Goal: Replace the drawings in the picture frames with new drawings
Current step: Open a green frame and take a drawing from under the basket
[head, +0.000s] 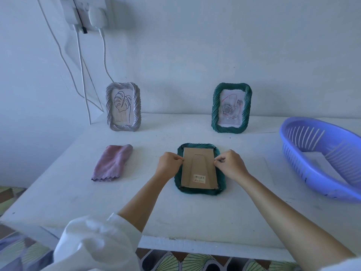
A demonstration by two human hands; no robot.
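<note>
Flanking the green frame (pixel 199 169), left hand (pixel 168 163) and right hand (pixel 232 165) pinch its edges.

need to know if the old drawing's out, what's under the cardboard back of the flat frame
Only the green frame's rim shows around the cardboard back, whose side edges the left hand and right hand pinch. Any drawing or glass beneath is covered.

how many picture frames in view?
3. Silver twisted-rope frame standing back left; dark green twisted-rope frame standing back right; second dark green frame face down mid-table, left hand and right hand pinching its brown cardboard backing at the sides. Purple plastic basket partly out of view.
</note>
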